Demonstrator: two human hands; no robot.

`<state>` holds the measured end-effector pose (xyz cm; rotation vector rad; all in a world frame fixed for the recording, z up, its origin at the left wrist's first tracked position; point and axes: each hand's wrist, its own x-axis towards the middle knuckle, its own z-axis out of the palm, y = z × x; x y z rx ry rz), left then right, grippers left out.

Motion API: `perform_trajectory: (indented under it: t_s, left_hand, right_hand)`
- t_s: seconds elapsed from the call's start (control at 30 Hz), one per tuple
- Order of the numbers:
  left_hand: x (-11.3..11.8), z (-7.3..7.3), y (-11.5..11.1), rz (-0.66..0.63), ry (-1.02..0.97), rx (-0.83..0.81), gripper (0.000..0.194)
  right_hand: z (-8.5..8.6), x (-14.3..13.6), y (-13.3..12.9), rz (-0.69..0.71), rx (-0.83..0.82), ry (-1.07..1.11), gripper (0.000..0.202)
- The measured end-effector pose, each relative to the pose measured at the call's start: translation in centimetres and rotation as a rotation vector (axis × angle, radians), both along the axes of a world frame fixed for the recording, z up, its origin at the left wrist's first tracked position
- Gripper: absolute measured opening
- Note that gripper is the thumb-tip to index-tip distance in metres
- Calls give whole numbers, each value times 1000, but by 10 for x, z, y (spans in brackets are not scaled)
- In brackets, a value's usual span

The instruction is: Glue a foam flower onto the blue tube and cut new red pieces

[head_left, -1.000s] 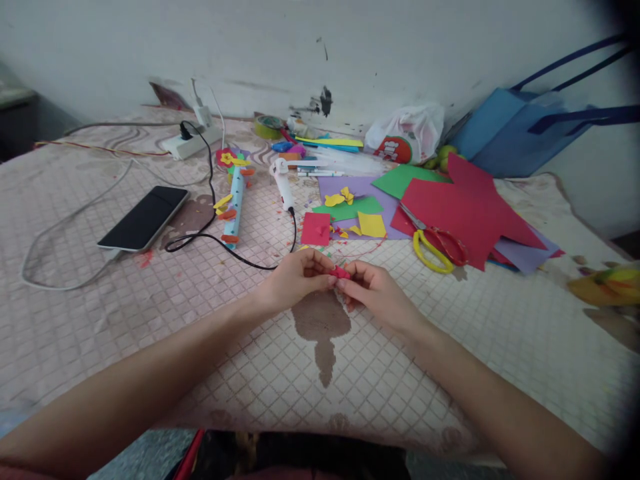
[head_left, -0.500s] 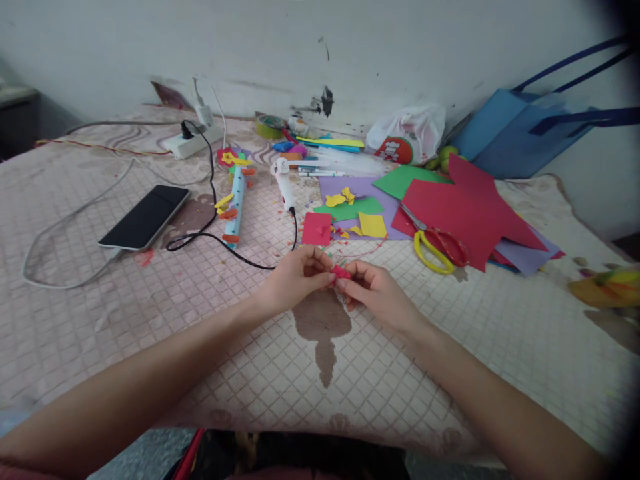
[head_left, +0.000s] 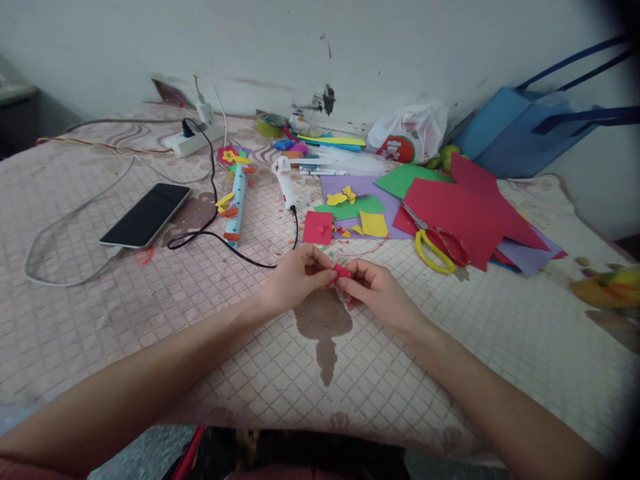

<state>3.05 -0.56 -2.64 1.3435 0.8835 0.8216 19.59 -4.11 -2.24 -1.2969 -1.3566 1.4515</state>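
Between the fingertips of both hands is a small red paper piece point(head_left: 342, 271), partly hidden by the thumbs. My left hand point(head_left: 301, 277) pinches its left side. On the right side, my right hand point(head_left: 373, 283) grips it with thumb and fingers. Just beyond the hands lie a red paper square point(head_left: 317, 227) and a yellow paper square point(head_left: 373, 224), with small yellow and pink scraps nearby. A white glue gun point(head_left: 284, 183) rests behind the left hand, its black cord running left.
Scissors point(head_left: 434, 250) with red and yellow handles lie at the right, against red sheets point(head_left: 465, 210). At left are a phone point(head_left: 146, 215), a decorated light-blue strip point(head_left: 237, 203) and a power strip point(head_left: 195, 138). A blue bag point(head_left: 515, 133) stands at the back right.
Both hands stay in nearly the same place, still pinching the red piece, which seems very slightly turned. The whole view has shifted a little.
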Motion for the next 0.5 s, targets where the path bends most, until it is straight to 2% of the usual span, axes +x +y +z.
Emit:
perform_trajectory:
  t_s: [0.17,0.5]
  left_hand:
    - [2,0,0,16,-40,-60,21]
    - [2,0,-1,5,-57,-70,20]
  right_hand:
    - [-1,0,-1,0,6,0,16]
    - [-2,-1,-2,-7,0,21,16]
